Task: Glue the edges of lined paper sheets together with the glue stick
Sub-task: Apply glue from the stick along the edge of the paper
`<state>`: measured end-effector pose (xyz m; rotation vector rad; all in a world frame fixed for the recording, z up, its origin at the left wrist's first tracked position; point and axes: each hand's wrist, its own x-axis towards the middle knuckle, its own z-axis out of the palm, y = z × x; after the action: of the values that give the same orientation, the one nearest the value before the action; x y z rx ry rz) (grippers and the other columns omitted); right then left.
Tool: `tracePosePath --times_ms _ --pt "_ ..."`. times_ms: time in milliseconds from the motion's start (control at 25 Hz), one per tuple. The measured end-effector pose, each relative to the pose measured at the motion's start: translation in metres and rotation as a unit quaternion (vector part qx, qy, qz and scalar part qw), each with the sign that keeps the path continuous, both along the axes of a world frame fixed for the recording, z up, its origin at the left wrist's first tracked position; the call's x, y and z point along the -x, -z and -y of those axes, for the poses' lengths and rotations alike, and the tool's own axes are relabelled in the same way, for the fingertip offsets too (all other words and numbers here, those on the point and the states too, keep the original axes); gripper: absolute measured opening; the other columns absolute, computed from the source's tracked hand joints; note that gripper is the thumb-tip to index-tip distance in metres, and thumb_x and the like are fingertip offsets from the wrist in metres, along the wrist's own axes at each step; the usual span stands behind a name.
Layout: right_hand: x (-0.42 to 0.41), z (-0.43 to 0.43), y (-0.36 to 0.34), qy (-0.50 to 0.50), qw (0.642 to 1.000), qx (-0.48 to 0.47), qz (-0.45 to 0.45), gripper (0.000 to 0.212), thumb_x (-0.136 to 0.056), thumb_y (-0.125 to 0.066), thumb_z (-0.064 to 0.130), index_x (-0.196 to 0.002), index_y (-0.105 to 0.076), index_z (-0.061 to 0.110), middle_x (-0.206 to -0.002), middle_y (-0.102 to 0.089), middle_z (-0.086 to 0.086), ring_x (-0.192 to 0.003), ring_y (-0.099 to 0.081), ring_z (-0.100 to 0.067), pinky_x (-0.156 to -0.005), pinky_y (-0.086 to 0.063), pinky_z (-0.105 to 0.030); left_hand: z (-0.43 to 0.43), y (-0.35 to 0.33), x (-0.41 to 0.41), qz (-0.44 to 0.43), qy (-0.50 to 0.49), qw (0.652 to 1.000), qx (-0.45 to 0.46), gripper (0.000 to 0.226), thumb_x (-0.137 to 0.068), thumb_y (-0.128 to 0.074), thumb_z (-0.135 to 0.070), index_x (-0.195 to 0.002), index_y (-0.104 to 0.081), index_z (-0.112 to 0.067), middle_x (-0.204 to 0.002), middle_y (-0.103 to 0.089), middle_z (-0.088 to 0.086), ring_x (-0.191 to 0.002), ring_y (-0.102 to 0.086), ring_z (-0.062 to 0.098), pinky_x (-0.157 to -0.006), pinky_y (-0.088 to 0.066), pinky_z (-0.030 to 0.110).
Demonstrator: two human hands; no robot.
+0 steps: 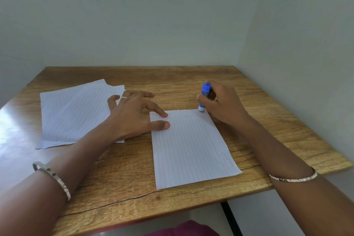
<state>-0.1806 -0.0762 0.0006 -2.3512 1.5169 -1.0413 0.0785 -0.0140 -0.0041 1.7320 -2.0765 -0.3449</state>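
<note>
A single lined paper sheet (191,149) lies on the wooden table in front of me. My right hand (222,101) grips a blue glue stick (204,95) upright, its white tip touching the sheet's far right corner. My left hand (134,115) presses the sheet's far left corner flat with straight thumb and forefinger. A loose stack of several more lined sheets (76,113) lies to the left, partly under my left wrist.
The wooden table (124,178) stands in a corner, with pale walls behind and to the right. Its right edge runs close to the single sheet. A black table leg (229,218) shows below the front edge.
</note>
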Motion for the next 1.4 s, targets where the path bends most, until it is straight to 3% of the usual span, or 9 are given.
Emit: tracePosePath --times_ms 160,320,480,560,680,760,880,1000,1400 --pt "0.007 0.0 -0.005 0.038 0.996 -0.013 0.075 0.025 -0.09 -0.067 0.024 -0.072 -0.057 0.009 -0.056 -0.047 0.009 -0.051 -0.041 -0.005 -0.054 -0.032 -0.016 0.003 0.001 -0.003 0.012 -0.003 1.0 0.007 0.061 -0.044 -0.047 -0.094 -0.089 -0.068 -0.059 -0.149 -0.042 -0.019 -0.146 -0.02 0.014 -0.116 -0.006 0.06" --pt "0.004 -0.002 -0.004 0.028 0.999 -0.017 0.027 0.022 -0.09 -0.067 0.024 -0.076 -0.059 0.01 -0.063 -0.056 0.002 -0.056 -0.042 -0.008 -0.058 -0.034 -0.022 0.005 0.004 -0.003 0.04 0.01 0.999 0.034 0.065 -0.048 -0.045 -0.093 -0.094 -0.068 -0.055 -0.148 -0.043 -0.018 -0.146 -0.021 0.013 -0.116 -0.005 0.059" --pt "0.009 -0.003 -0.01 0.075 0.987 -0.003 0.142 0.018 -0.091 -0.066 0.021 -0.078 -0.059 0.011 -0.051 -0.059 0.018 -0.05 -0.048 0.0 -0.054 -0.034 -0.011 0.003 0.003 0.0 0.055 0.015 0.997 0.044 0.045 -0.063 -0.062 -0.083 -0.093 -0.067 -0.05 -0.147 -0.043 -0.02 -0.145 -0.021 0.011 -0.115 -0.003 0.056" --pt "0.009 -0.005 -0.012 0.07 0.985 -0.027 0.155 0.021 -0.092 -0.068 0.024 -0.08 -0.061 0.008 -0.053 -0.054 0.013 -0.05 -0.046 -0.001 -0.053 -0.035 -0.011 -0.001 0.003 0.003 0.06 0.017 0.997 0.053 0.036 -0.071 -0.063 -0.074 -0.097 -0.066 -0.049 -0.147 -0.045 -0.019 -0.145 -0.023 0.012 -0.115 -0.003 0.055" --pt "0.013 -0.009 -0.011 0.041 0.984 -0.066 0.159 0.025 -0.093 -0.069 0.028 -0.086 -0.064 0.004 -0.07 -0.068 -0.006 -0.065 -0.067 -0.019 -0.066 -0.058 -0.032 -0.01 -0.004 0.018 0.012 0.026 0.994 0.109 0.034 -0.077 -0.045 -0.061 -0.095 -0.069 -0.044 -0.139 -0.054 -0.016 -0.14 -0.034 0.01 -0.114 -0.004 0.054" --pt "0.016 -0.013 -0.009 0.017 0.98 -0.091 0.179 0.025 -0.094 -0.068 0.026 -0.092 -0.064 0.002 -0.078 -0.072 -0.01 -0.072 -0.075 -0.022 -0.073 -0.063 -0.046 -0.012 -0.013 0.037 0.022 0.048 0.987 0.149 0.046 -0.078 -0.034 -0.061 -0.099 -0.07 -0.042 -0.133 -0.059 -0.015 -0.135 -0.041 0.012 -0.111 -0.008 0.053" --pt "0.018 -0.015 -0.006 -0.002 0.992 -0.069 0.108 0.028 -0.095 -0.067 0.032 -0.087 -0.06 0.006 -0.072 -0.066 -0.003 -0.068 -0.068 -0.018 -0.069 -0.058 -0.04 -0.01 -0.019 0.073 0.162 0.098 0.978 0.084 0.063 -0.081 -0.031 -0.077 -0.128 -0.058 -0.047 -0.136 -0.057 -0.014 -0.136 -0.038 0.018 -0.108 -0.014 0.054" --pt "0.014 -0.016 -0.006 -0.019 0.998 -0.041 0.049 0.026 -0.095 -0.066 0.032 -0.084 -0.057 0.011 -0.066 -0.055 0.005 -0.06 -0.049 -0.01 -0.059 -0.038 -0.024 -0.008 -0.009 0.091 0.236 0.099 0.966 0.046 0.077 -0.076 -0.032 -0.089 -0.14 -0.047 -0.048 -0.136 -0.054 -0.01 -0.132 -0.038 0.019 -0.107 -0.014 0.054" --pt "0.018 -0.015 -0.007 -0.021 0.999 -0.047 -0.017 0.027 -0.097 -0.064 0.033 -0.084 -0.054 0.012 -0.065 -0.047 0.006 -0.057 -0.04 -0.008 -0.055 -0.029 -0.02 -0.005 -0.001 0.089 0.198 0.077 0.976 0.044 0.087 -0.068 -0.032 -0.095 -0.139 -0.046 -0.047 -0.141 -0.05 -0.016 -0.132 -0.039 0.015 -0.108 -0.013 0.054"
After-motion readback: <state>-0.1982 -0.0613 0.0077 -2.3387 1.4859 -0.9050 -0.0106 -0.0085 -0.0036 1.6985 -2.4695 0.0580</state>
